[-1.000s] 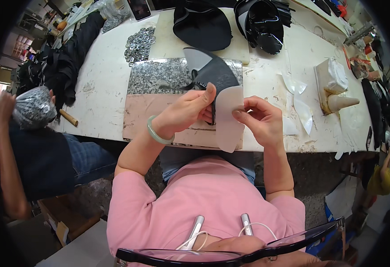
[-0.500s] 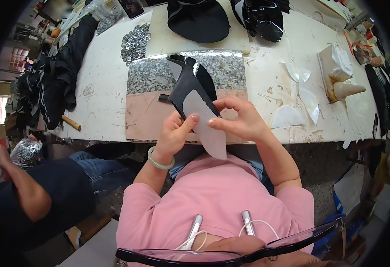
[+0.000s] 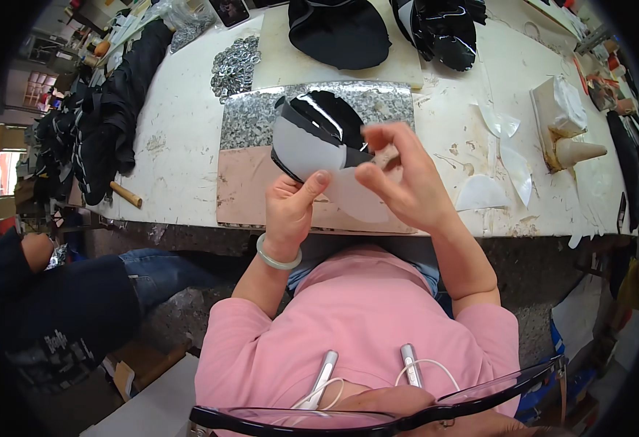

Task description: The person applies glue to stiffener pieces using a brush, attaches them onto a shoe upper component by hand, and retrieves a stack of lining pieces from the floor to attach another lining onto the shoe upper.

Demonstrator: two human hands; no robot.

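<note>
My left hand [image 3: 294,204] is closed on the near edge of a curved black piece that looks like a shoe upper [image 3: 308,149], its thumb on top. The upper has pale grey lining facing me and a glossy black part [image 3: 338,113] behind. My right hand [image 3: 410,182] is at the upper's right end, thumb and forefinger spread either side of its dark tip, and somewhat blurred. A thin whitish sheet [image 3: 356,197] hangs blurred below the upper, between my hands; whether it is attached cannot be seen.
A speckled stone slab [image 3: 250,120] and a pinkish board [image 3: 243,186] lie under the work. Metal rings [image 3: 236,65] are heaped behind. Black pieces [image 3: 338,36] lie at the back. Half-moon white pieces [image 3: 482,192] and a cone-tipped block [image 3: 556,116] stand right. A person [image 3: 57,306] is at left.
The upper has turned so its grey lining and glossy part show more. My right hand has come away from the whitish sheet, its fingers spread. The person at left has shifted.
</note>
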